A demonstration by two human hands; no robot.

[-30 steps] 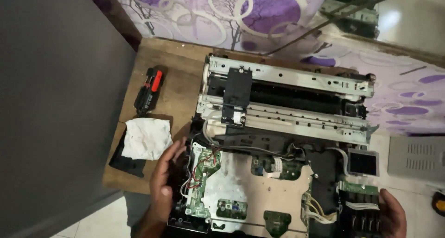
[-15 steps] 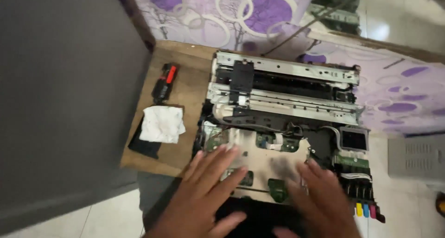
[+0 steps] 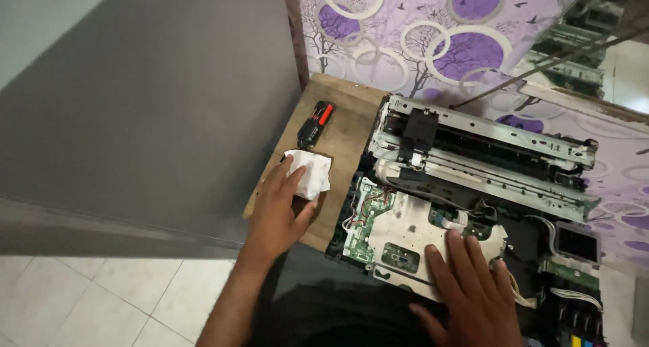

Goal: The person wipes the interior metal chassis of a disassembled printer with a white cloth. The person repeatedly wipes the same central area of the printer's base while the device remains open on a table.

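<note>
The left hand (image 3: pixel 280 208) closes its fingers on a soft, light tissue (image 3: pixel 308 173) lying on the board (image 3: pixel 348 134); any fold gives grip. The right hand (image 3: pixel 473 286) lies spread flat on the printer (image 3: pixel 433 229).

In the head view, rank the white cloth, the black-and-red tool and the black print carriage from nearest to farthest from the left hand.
1. White cloth: under the left hand fingers, on the wooden board.
2. Black-and-red tool: just beyond the cloth.
3. Black print carriage: farther right, on the printer rails.
</note>
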